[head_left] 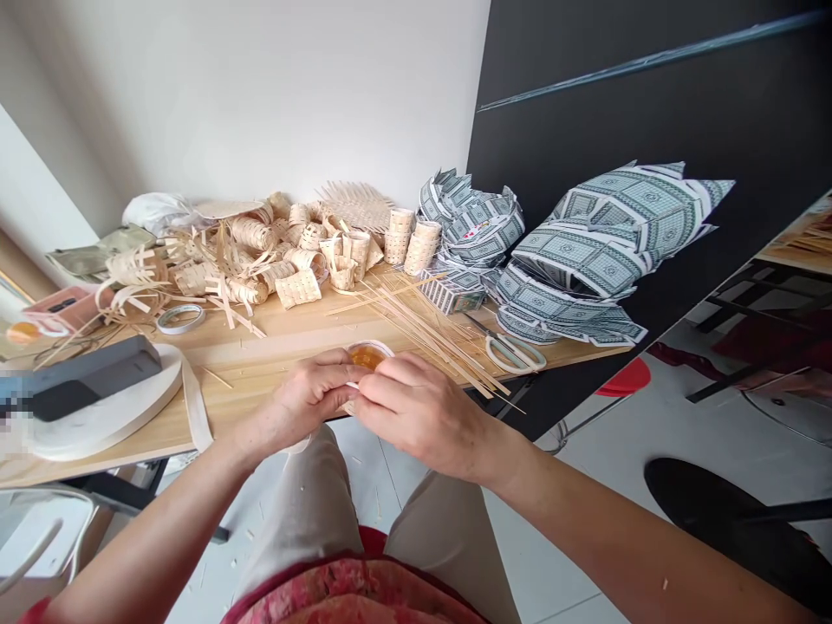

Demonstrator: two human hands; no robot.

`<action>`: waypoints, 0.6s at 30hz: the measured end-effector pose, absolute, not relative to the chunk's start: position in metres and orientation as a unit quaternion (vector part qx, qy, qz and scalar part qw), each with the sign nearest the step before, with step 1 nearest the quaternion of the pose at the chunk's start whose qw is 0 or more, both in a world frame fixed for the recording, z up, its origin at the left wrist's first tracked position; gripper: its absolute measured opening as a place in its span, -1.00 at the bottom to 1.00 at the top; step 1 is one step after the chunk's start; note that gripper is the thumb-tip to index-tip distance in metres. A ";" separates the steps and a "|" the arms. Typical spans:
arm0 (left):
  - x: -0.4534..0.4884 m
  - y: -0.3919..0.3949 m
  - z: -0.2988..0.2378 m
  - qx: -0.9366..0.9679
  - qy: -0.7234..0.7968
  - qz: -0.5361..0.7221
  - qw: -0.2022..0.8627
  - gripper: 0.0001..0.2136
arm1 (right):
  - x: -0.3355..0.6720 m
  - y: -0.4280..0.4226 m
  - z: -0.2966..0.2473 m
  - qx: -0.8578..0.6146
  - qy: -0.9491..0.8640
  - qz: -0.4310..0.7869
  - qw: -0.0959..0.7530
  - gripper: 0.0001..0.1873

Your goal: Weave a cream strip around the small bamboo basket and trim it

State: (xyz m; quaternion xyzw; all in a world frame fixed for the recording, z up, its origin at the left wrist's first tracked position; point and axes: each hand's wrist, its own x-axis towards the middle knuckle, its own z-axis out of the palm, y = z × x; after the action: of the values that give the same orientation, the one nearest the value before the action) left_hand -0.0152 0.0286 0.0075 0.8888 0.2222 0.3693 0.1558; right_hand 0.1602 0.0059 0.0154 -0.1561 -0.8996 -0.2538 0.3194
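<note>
Close to the table's front edge, my left hand (310,387) and my right hand (422,412) meet around a small round cup (369,354) with a pale rim and amber-coloured inside. Left thumb and fingers pinch its near left side. Fingers of the right hand press together at the rim on the right, with a thin white strip (352,385) between the two hands. Most of the cup's outer wall is hidden behind the fingers. Thin pale splints (432,334) lie on the table just beyond my right hand.
Small woven baskets (299,289) crowd the table (260,351) along the wall. Right of them sit folded-card bowls (578,251) and scissors (516,354). At left are a tape roll (180,319), a large roll of white strip (139,403) and a dark grey box (97,377).
</note>
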 end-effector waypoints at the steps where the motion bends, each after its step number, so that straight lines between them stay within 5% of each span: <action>1: -0.015 0.028 0.006 0.887 0.225 0.371 0.157 -0.81 | 0.158 0.002 0.015 -0.133 -0.904 -0.244 0.324 -0.74; 5: -0.015 0.027 0.002 0.878 0.234 0.393 0.143 -0.83 | 0.143 -0.019 0.016 -0.082 -0.908 -0.164 0.377 -0.71; 18: -0.017 0.024 -0.019 0.850 0.320 0.416 -0.039 -0.73 | 0.147 -0.013 -0.012 -0.329 -0.755 0.143 0.549 -0.77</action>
State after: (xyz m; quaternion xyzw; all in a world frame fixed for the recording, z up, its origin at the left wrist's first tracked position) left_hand -0.0170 0.0245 -0.0192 0.8500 0.3202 0.4165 -0.0390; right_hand 0.1466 -0.0131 -0.0120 -0.3291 -0.7552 0.1431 0.5485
